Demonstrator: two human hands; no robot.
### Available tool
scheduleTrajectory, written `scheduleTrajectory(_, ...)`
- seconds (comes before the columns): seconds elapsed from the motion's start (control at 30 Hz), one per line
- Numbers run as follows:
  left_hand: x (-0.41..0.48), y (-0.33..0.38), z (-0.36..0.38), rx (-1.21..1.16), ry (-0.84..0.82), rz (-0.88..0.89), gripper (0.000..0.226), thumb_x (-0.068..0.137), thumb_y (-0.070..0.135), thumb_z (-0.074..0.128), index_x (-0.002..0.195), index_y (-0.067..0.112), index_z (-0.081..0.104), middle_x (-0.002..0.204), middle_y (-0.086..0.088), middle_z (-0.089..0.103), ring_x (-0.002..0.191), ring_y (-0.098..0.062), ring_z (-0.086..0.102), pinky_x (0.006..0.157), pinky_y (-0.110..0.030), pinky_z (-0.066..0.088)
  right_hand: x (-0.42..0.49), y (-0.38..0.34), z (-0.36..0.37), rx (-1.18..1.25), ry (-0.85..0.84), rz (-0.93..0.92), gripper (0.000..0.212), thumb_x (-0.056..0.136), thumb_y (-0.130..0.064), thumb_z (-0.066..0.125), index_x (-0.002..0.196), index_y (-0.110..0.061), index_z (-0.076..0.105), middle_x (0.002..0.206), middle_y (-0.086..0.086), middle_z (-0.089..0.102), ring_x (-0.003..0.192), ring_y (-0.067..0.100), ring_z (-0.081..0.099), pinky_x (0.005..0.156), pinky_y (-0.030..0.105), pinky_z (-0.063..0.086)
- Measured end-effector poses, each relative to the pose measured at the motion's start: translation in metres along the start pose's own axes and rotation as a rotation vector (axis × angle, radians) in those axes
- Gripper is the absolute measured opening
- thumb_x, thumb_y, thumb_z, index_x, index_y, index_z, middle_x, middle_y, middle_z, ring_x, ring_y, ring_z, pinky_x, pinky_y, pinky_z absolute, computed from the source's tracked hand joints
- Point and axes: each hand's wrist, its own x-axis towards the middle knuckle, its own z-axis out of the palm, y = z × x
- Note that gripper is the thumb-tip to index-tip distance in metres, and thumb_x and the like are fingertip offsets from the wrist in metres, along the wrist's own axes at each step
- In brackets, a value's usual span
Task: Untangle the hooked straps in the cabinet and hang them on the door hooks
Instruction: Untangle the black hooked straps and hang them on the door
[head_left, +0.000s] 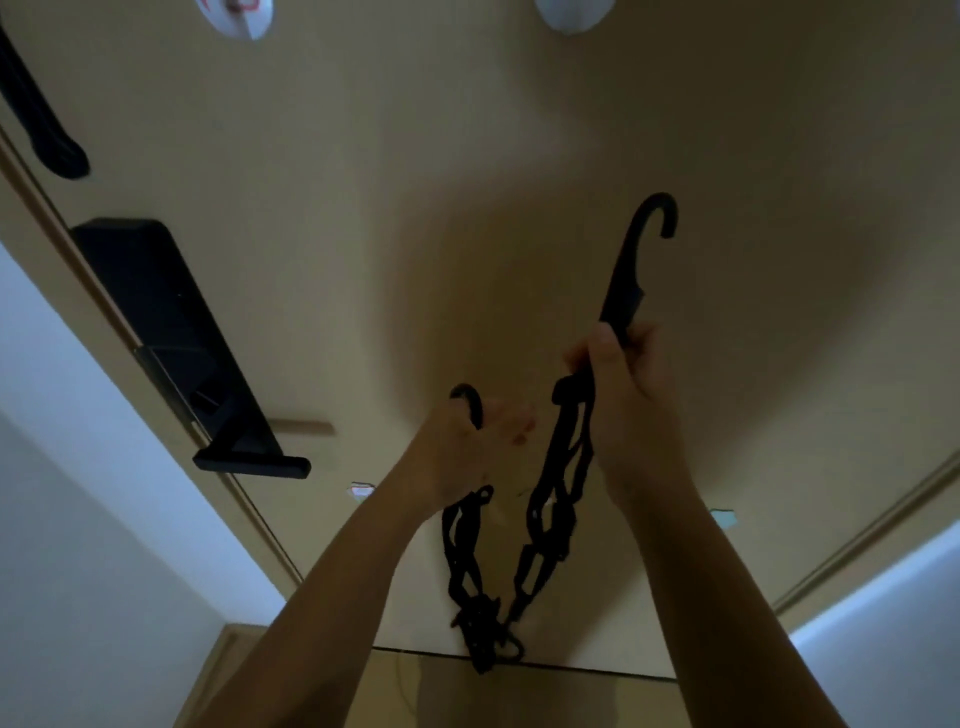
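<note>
Black strap (558, 493): it hangs in a chain-looped U below and between your hands, so it has not been hung on the door.
Right hand (626, 374): the higher of the two, with fingers wrapped round the shank of the upper hook (655, 221), which stands up past your knuckles.
Left hand (467, 441): lower, apart from the right, and curled round the second hook (469, 402). Only the hook's bend shows above your thumb.
Knot (485, 631): a bunch at the bottom of the U, well under both wrists. Pull your hands apart and you would likely cinch it tighter. Feed slack down instead.
Door hooks (571, 13): one white round mount is far above your right hand, a second one (239, 15) up and left of your left. Hang the strap knotted and its lopsided weight may slip it off.
Lever handle (252, 461): just left of your left hand. Swinging loops could snag on it.
Hanging strap (49, 130): far up-left of your left hand. A free hook could catch it.
</note>
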Motion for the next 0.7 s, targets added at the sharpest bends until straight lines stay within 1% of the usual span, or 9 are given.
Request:
scheduleTrajectory(0.07,-0.003,-0.006,0.008,0.052,-0.135,0.038,0.024,0.089,0.03,0.058,0.101,0.013,0.069,0.09,-0.008,0.072,0.081,-0.01,0.067,0.07,-0.023,0.053,0.0,-0.006,0.0,0.037,-0.001,-0.001,0.015,0.097,-0.026,0.038,0.097,-0.012,0.042,0.073,-0.006,0.054,0.058,0.0,0.053,0.052,0.008,0.044)
scheduleTrajectory(0.13,-0.005,-0.01,0.018,0.091,-0.236,0.032,0.02,0.078,0.038,0.069,0.089,0.021,0.064,0.079,0.0,0.067,0.069,-0.009,0.064,0.069,-0.024,0.053,-0.001,-0.008,0.004,0.081,-0.009,0.02,0.017,0.098,-0.027,0.036,0.098,-0.011,0.042,0.071,-0.006,0.055,0.056,0.0,0.053,0.053,0.01,0.046)
scheduleTrajectory(0.2,-0.003,-0.013,0.026,0.28,-0.198,-0.013,0.038,0.068,0.046,0.075,0.071,0.025,0.043,0.068,0.005,0.046,0.055,-0.008,0.045,0.055,-0.022,0.04,-0.001,-0.008,0.011,0.158,-0.013,0.076,0.019,0.098,-0.029,0.036,0.096,-0.011,0.044,0.07,-0.005,0.055,0.055,0.003,0.053,0.055,0.016,0.047)
scheduleTrajectory(0.27,-0.001,-0.017,0.033,0.281,-0.125,-0.055,0.046,0.071,0.04,0.075,0.069,0.023,0.031,0.065,0.005,0.037,0.05,-0.007,0.037,0.05,-0.021,0.034,-0.001,-0.009,0.018,0.239,0.01,0.128,0.019,0.098,-0.028,0.036,0.089,-0.014,0.044,0.069,-0.003,0.055,0.053,0.004,0.052,0.058,0.02,0.048)
scheduleTrajectory(0.37,0.004,-0.02,0.031,0.068,-0.104,-0.054,0.037,0.083,0.021,0.066,0.07,0.02,0.031,0.057,0.004,0.037,0.035,0.0,0.039,0.041,-0.013,0.032,0.0,-0.01,0.021,0.385,0.076,0.175,0.021,0.098,-0.026,0.037,0.081,-0.018,0.046,0.063,-0.005,0.055,0.05,0.004,0.054,0.063,0.028,0.047)
scheduleTrajectory(0.47,0.005,-0.026,0.016,-0.009,-0.15,-0.066,0.026,0.084,0.016,0.063,0.071,0.01,0.041,0.054,0.002,0.036,0.035,-0.002,0.037,0.04,-0.014,0.031,0.008,-0.008,0.012,0.67,0.13,0.264,0.023,0.099,-0.027,0.038,0.08,-0.015,0.046,0.057,-0.004,0.053,0.049,0.009,0.053,0.064,0.029,0.046)
scheduleTrajectory(0.53,0.003,-0.032,0.007,-0.011,-0.212,-0.08,0.016,0.082,0.012,0.063,0.075,0.007,0.05,0.058,-0.001,0.044,0.041,-0.003,0.042,0.044,-0.014,0.034,0.015,-0.007,0.003,0.812,0.16,0.284,0.026,0.098,-0.027,0.038,0.077,-0.015,0.045,0.055,-0.003,0.051,0.05,0.012,0.049,0.066,0.031,0.045)
scheduleTrajectory(0.6,0.004,-0.037,0.001,0.002,-0.235,-0.097,0.014,0.078,0.014,0.064,0.074,0.008,0.051,0.066,-0.003,0.053,0.052,-0.004,0.049,0.053,-0.017,0.039,0.02,-0.004,-0.002,0.861,0.178,0.279,0.028,0.098,-0.027,0.038,0.074,-0.015,0.045,0.055,-0.003,0.05,0.052,0.014,0.046,0.071,0.034,0.044)
scheduleTrajectory(0.7,0.011,-0.034,-0.003,-0.002,-0.221,-0.085,0.018,0.077,0.006,0.058,0.065,0.012,0.046,0.052,0.004,0.051,0.046,-0.005,0.046,0.053,-0.019,0.04,0.022,0.006,-0.007,0.86,0.242,0.307,0.028,0.098,-0.028,0.039,0.074,-0.015,0.046,0.057,-0.002,0.05,0.053,0.014,0.047,0.075,0.035,0.044)
